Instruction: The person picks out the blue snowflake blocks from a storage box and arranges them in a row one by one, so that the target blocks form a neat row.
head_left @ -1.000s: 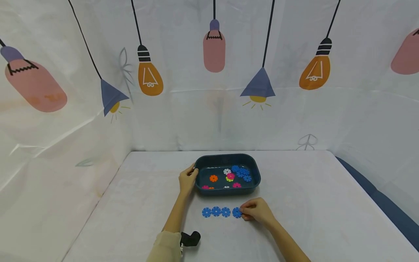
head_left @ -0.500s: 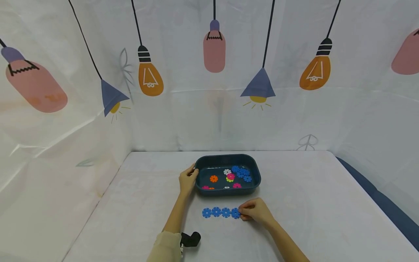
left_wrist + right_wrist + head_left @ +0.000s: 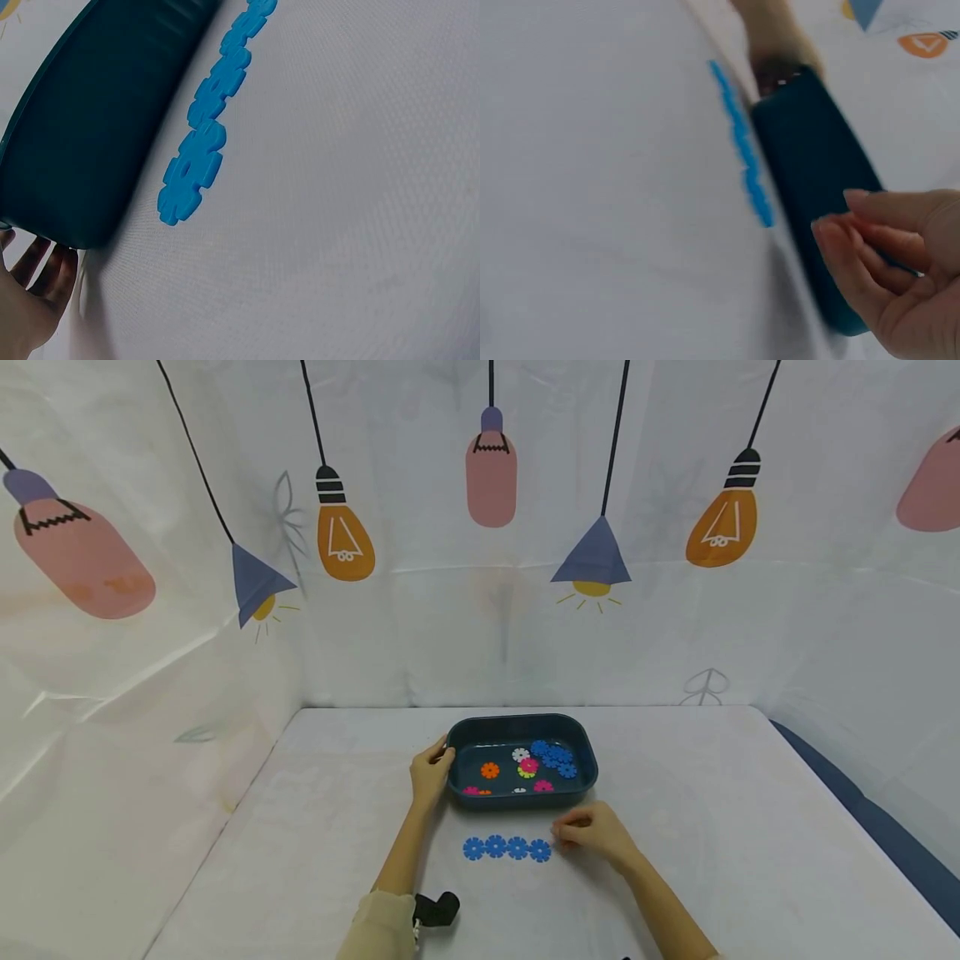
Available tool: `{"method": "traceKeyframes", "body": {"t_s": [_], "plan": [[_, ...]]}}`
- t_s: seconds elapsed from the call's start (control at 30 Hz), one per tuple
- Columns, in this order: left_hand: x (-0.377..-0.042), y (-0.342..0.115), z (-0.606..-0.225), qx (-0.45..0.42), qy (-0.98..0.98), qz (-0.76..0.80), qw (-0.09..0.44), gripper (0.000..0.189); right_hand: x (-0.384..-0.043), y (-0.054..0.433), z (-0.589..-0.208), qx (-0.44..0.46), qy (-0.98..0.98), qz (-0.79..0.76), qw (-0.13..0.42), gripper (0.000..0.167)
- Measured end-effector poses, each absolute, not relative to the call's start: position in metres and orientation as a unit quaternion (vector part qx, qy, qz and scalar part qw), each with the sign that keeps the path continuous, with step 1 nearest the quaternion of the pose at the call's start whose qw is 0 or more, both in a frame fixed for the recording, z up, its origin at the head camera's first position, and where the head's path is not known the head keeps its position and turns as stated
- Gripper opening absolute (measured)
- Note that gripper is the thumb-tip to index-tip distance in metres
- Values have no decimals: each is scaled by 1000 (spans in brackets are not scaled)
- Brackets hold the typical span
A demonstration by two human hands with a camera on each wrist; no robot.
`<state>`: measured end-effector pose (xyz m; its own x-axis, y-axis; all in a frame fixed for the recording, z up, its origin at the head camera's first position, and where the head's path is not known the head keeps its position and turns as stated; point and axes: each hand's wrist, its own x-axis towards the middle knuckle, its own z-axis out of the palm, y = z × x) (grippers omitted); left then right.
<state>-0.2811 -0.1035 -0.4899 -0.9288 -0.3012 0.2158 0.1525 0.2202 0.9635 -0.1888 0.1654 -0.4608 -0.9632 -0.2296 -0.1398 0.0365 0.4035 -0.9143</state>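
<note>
A row of blue flower-shaped discs [image 3: 496,846] lies on the white table, set edge to edge; the left wrist view shows the nearest disc [image 3: 192,172] with its notched rim and centre slot. Behind the row stands a dark teal tray [image 3: 525,802]. My left hand [image 3: 431,772] grips the tray's left end, thumb at the rim and fingers against the outer wall [image 3: 82,150]. Just past the row's right end is my right hand [image 3: 596,835], its fingers loosely bent and holding nothing. In the right wrist view thumb and fingertips [image 3: 829,225] are apart.
Inside the tray are a cluster of blue discs [image 3: 555,754] and loose orange [image 3: 490,770], pink [image 3: 543,786] and white discs [image 3: 519,754]. A black device [image 3: 437,910] sits at the left wrist. White sheeting with printed lamps [image 3: 491,477] closes off the back.
The right hand slid the last blue disc leftward against the row, let it go, and moved slightly up and right. The left hand and tray stayed in place.
</note>
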Motion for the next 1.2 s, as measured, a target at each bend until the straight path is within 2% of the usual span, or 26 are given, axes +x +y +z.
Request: {"method": "traceKeyframes", "body": {"t_s": [0.17,0.4,0.67,1.0,1.2], "plan": [[-280,-104,-489,44,-760,-621,185,34,-208,174,-436,-90,760,-630,134,40],[-278,-104,-487,37,-764,-617,186,34,-247,168,-417,-37,723,-682,102,41],[-279,-104,-486,38,-764,-618,181,34,-287,154,-420,-12,722,-683,111,44],[-281,-113,-484,12,-773,-620,134,38,-319,149,-427,40,707,-695,125,41],[-267,-113,-455,-24,-772,-620,139,37,-330,148,-435,62,725,-676,116,38]]}}
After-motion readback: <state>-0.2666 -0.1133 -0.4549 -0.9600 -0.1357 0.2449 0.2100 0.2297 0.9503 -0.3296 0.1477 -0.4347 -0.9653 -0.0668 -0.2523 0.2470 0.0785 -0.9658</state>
